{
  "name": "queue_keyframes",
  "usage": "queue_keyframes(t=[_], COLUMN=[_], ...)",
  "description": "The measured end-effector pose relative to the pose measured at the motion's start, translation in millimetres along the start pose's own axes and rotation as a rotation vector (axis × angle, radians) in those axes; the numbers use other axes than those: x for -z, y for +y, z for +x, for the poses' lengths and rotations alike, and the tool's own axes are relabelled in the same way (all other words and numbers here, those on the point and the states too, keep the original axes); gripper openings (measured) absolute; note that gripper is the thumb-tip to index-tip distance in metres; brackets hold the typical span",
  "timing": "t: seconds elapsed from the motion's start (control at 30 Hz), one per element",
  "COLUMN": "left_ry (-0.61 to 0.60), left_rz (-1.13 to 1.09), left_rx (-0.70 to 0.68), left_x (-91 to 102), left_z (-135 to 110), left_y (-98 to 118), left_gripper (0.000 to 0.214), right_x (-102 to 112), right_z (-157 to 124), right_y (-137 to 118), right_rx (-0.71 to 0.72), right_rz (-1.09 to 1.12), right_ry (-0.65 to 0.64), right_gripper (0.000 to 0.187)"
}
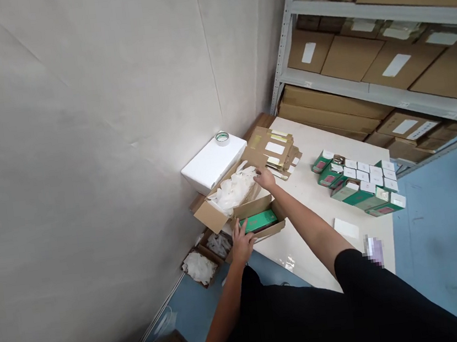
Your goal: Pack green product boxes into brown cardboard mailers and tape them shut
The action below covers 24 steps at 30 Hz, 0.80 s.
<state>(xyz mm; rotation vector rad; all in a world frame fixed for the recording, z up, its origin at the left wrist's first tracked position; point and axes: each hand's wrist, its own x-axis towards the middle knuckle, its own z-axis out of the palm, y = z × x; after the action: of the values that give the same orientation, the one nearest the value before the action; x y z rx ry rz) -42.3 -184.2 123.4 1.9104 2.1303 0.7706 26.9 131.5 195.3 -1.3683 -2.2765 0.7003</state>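
A small open cardboard box (267, 231) sits at the near edge of the table, with a green box (259, 221) lying inside it. My left hand (242, 244) grips the left end of this cardboard box, its fingertips over the wall beside the green box. Just behind stands a larger open carton (210, 216) heaped with crumpled white packing material (233, 191). My right hand (265, 179) reaches to the right end of that heap, fingers closed on some of the white material. Its fingertips are partly hidden.
Several green-and-white boxes (365, 182) stand grouped on the white table (298, 229). Flattened cartons (273, 149) lie behind. A tape roll (221, 137) rests on a white box (211, 165). Packing-filled cartons (201, 266) are below at left; shelves (379, 8) hold cartons at right.
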Motion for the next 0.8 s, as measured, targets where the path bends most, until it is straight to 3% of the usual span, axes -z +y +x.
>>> queue_keyframes(t=[0.1, 0.2, 0.4, 0.57, 0.8], left_ry=[0.01, 0.02, 0.027, 0.026, 0.024], left_rz=[-0.026, -0.05, -0.073, -0.089, -0.074], left_rx=[-0.008, -0.022, -0.057, -0.078, -0.09], left_x=[-2.7, -2.5, 0.3, -3.2, -4.2], left_z=[-2.6, -3.9, -1.5, -0.5, -2.2], left_y=[-1.6, -4.4, -13.9, -19.3, -16.9], left_gripper=[0.015, 0.013, 0.015, 0.016, 0.014], right_x=[-13.5, -28.1, -41.5, -28.9, 3.2], right_z=[25.2, 37.7, 46.9, 43.1, 21.2], right_y=[-7.7, -12.8, -15.6, -17.5, -16.8], right_rx=[-0.007, -0.026, -0.116, -0.121, -0.057], right_rz=[-0.243, -0.345, -0.452, -0.393, -0.2], right_ry=[-0.119, -0.228, -0.238, -0.19, 0.003], right_gripper=[0.029, 0.027, 0.013, 0.016, 0.02])
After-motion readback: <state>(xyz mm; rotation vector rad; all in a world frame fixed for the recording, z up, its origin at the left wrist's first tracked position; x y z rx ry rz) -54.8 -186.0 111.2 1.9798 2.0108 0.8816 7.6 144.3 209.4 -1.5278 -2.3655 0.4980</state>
